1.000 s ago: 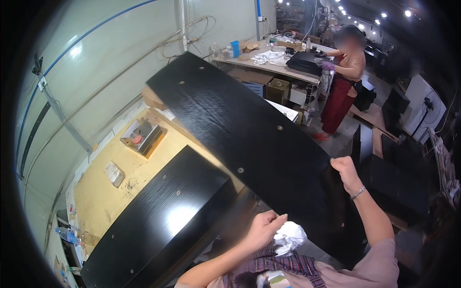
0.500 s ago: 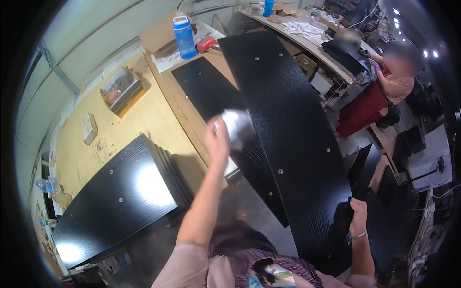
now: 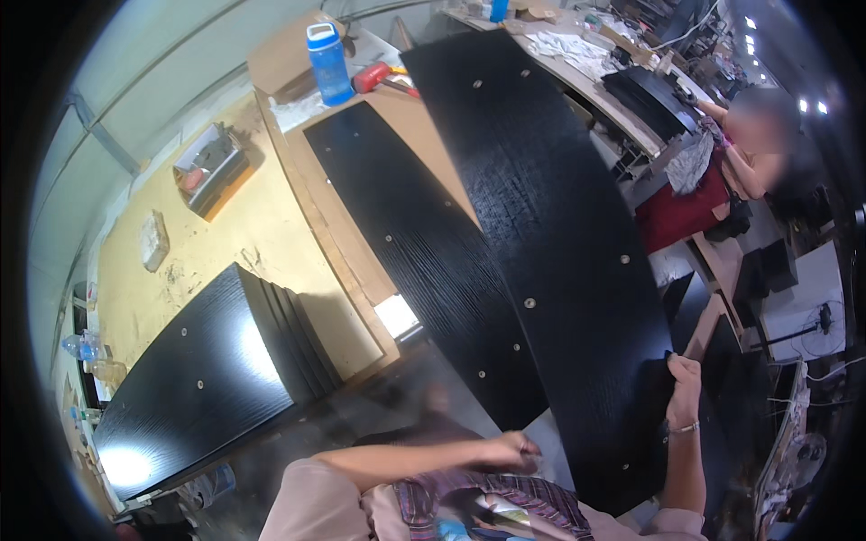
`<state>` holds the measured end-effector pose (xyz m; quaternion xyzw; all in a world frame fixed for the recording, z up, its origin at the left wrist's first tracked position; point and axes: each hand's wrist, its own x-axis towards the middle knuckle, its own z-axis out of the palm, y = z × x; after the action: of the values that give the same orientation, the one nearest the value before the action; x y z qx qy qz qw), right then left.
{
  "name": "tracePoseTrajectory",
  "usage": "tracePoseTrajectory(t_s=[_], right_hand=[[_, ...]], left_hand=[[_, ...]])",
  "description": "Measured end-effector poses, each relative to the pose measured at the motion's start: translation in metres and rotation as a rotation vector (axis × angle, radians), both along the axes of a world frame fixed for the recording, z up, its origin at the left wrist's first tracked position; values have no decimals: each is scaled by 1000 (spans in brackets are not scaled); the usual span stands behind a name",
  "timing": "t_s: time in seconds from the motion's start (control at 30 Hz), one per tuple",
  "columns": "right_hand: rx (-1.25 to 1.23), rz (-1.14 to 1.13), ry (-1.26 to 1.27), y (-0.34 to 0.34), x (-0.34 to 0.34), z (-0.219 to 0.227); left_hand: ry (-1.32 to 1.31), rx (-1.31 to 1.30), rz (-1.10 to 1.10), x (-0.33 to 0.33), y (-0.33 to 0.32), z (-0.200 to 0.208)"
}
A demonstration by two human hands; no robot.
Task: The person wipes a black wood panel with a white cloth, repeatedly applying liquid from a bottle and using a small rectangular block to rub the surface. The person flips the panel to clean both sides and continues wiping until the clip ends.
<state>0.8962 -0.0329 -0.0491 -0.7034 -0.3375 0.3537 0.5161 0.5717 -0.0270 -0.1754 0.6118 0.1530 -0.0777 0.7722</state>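
Note:
My right hand (image 3: 684,389) is closed on the right edge of a long, wide black board (image 3: 550,189) with a wood-grain surface and small round metal inserts. The board slants across the middle and overlaps a narrower black board (image 3: 406,243) lying to its left. Down by the near end of that narrower board, in front of my body, my left hand (image 3: 512,451) is closed. A crumpled white cloth shows in it half a second ago; now the cloth is mostly hidden and smeared by motion.
A stack of curved black boards (image 3: 203,361) sits on the left table. Behind are an open small box (image 3: 212,176), a whitish block (image 3: 154,241), a blue bottle (image 3: 329,68) and a red-headed mallet (image 3: 372,78). At right, a person (image 3: 735,158) handles dark boards at another bench.
My left hand has swept from the middle of the narrower board down toward my body. My right hand keeps its hold on the wide board. The view has shifted slightly.

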Motion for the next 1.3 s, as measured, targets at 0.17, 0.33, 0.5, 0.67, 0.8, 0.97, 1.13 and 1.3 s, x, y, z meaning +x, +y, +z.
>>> tracePoseTrajectory(t_s=[0.17, 0.33, 0.5, 0.67, 0.8, 0.97, 1.13, 1.3], right_hand=[[-71, 103, 196, 61, -38, -34], [-125, 256, 142, 131, -76, -85], [-156, 267, 81, 198, -112, -139], [-188, 235, 103, 231, -142, -164], [-179, 254, 156, 243, -152, -182], [-203, 275, 154, 255, -151, -207], [-259, 302, 28, 257, -149, -211], [-208, 579, -813, 233, -163, -135]], left_hand=[[53, -128, 429, -41, 20, 10], [221, 18, 625, -95, 27, 19], [258, -15, 880, -148, -1, 0], [251, -91, 1039, -165, -2, -2], [250, -77, 1004, -169, 4, -3], [335, -23, 905, -155, 25, -1], [431, 20, 852, -132, 35, -44], [494, 155, 785, -112, 44, -62]])
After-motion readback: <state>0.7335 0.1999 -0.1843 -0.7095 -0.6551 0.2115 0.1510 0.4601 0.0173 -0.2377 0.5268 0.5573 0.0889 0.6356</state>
